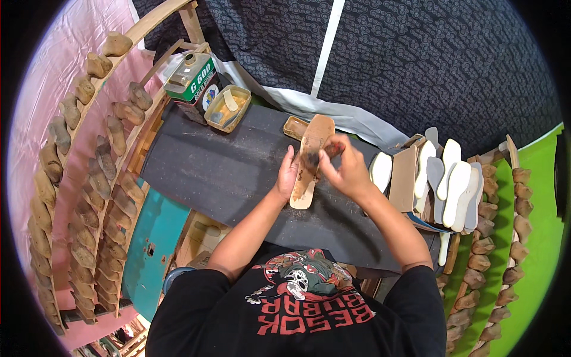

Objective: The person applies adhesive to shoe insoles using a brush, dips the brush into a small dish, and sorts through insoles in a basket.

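A tan shoe insole [317, 132] is held upright over the middle of the dark worktable, its long side running away from me. My left hand [288, 177] grips it along the left edge, thumb pointing up. Closed around a short brush [333, 150] with a dark reddish handle, my right hand [347, 171] is on the right side of the insole. The brush's dark end is against the middle of the insole's face. Brownish smears cover the lower middle part, while the near end looks paler. The fingers of my left hand are partly hidden behind the insole.
A small brown tray [294, 128] sits behind the insole. At the far left stand a metal can [191, 83] and a tub of amber paste [239, 95]. White and grey insoles [457, 187] fill a cardboard box [403, 178] at right. Wooden shoe lasts [59, 134] line racks on both sides.
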The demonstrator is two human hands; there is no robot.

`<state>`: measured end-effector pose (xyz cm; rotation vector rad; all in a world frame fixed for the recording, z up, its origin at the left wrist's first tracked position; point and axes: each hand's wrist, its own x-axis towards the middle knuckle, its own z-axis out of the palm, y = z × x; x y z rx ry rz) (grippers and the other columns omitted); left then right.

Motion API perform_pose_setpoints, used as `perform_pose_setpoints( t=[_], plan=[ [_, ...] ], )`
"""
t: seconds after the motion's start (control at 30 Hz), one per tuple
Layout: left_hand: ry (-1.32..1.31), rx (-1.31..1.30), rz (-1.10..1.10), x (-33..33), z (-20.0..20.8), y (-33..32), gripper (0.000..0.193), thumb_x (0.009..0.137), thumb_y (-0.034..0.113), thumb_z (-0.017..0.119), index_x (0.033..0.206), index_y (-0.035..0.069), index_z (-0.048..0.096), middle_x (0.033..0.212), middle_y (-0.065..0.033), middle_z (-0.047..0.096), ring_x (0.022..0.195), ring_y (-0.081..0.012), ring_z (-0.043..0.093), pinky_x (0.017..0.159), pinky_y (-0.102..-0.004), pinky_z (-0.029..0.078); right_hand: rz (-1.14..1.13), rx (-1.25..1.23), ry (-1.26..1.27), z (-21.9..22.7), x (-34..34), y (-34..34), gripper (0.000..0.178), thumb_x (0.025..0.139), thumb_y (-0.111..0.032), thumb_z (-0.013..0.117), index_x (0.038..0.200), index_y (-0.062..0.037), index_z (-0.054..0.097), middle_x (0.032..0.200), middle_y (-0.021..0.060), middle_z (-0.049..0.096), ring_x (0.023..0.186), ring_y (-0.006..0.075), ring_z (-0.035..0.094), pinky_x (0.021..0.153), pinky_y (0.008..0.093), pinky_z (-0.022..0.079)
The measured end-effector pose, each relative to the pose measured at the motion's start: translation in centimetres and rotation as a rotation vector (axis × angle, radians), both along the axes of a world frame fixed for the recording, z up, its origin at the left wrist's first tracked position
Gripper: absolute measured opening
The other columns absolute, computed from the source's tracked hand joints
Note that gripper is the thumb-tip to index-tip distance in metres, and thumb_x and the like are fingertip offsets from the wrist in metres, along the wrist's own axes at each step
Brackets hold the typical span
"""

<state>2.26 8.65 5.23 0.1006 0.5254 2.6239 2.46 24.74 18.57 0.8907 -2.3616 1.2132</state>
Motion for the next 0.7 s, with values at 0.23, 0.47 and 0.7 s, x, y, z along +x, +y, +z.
perform_pose_setpoints(
  t=[0.23, 0.47, 0.7],
  plan=[
    [0.037, -0.165, 0.012, 0.6, 1.3, 0.5, 0.078, 0.104, 0.072, 0.023, 0.144, 0.012, 0.052, 0.118, -0.0079, 0.066, 0.093, -0.0219, 0.066, 0.084, -0.0369, 0.054, -0.038, -0.034, 0.017, 0.1, -0.3, -0.3, 0.025, 0.093, -0.008, 0.070, 0.110, -0.0002, 0.054, 0.084, 0.0174, 0.066, 0.072, 0.0294, 0.069, 0.067, 0.0374, 0.054],
    [0.056, -0.166, -0.002, 0.8, 1.0, -0.2, 0.080, 0.104, 0.072, 0.022, 0.150, 0.013, 0.047, 0.127, -0.0083, 0.065, 0.100, -0.0215, 0.068, 0.088, -0.0371, 0.054, -0.031, -0.040, -0.058, -0.2, 0.2, -0.7, 0.026, 0.094, -0.008, 0.069, 0.112, -0.0006, 0.052, 0.083, 0.0165, 0.064, 0.075, 0.0303, 0.068, 0.070, 0.0383, 0.054],
    [-0.092, -0.083, 0.110, 0.4, 1.0, 0.5, 0.073, 0.107, 0.063, 0.027, 0.149, 0.007, 0.048, 0.134, -0.0123, 0.065, 0.112, -0.0274, 0.068, 0.100, -0.0415, 0.054, 0.038, 0.028, 0.018, -0.7, 1.0, -0.3, 0.027, 0.091, -0.005, 0.071, 0.112, 0.0005, 0.055, 0.088, 0.0172, 0.062, 0.079, 0.0334, 0.065, 0.071, 0.0412, 0.053]
  ],
)
